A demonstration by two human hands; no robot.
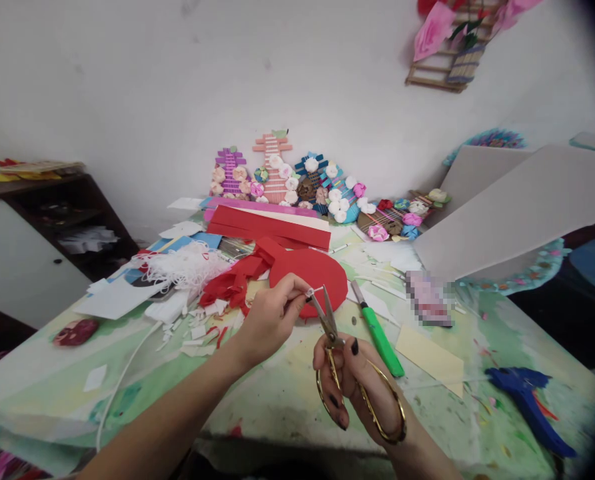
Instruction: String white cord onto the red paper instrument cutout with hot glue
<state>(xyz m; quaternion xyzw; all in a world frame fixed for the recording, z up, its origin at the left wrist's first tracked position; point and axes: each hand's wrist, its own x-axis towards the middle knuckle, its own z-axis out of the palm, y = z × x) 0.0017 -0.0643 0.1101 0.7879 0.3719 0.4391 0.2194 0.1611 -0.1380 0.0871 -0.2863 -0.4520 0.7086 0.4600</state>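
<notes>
My left hand (272, 320) pinches a small white piece, like string or a thin strip, between thumb and forefinger. My right hand (357, 380) holds a pair of gold-handled scissors (332, 330), fingers in and around the loops. The blades stand partly apart, their tips right at the white piece. Below and behind both hands lies a red round cutout (322, 267) with a neck-like strip. A green utility knife (380, 337) rests on the table just right of the scissors. Left of my left hand are crumpled red paper (234, 280) and a tangle of white string (182, 267).
Finished guitar-shaped crafts with paper flowers (277, 173) lean along the wall. Red strips (267, 227) lie before them. At the right are a blue glue gun (530, 400), a beige card (432, 357), a blurred phone-like object (428, 298) and large grey boards (507, 200). Paper scraps (197, 337) lie at left.
</notes>
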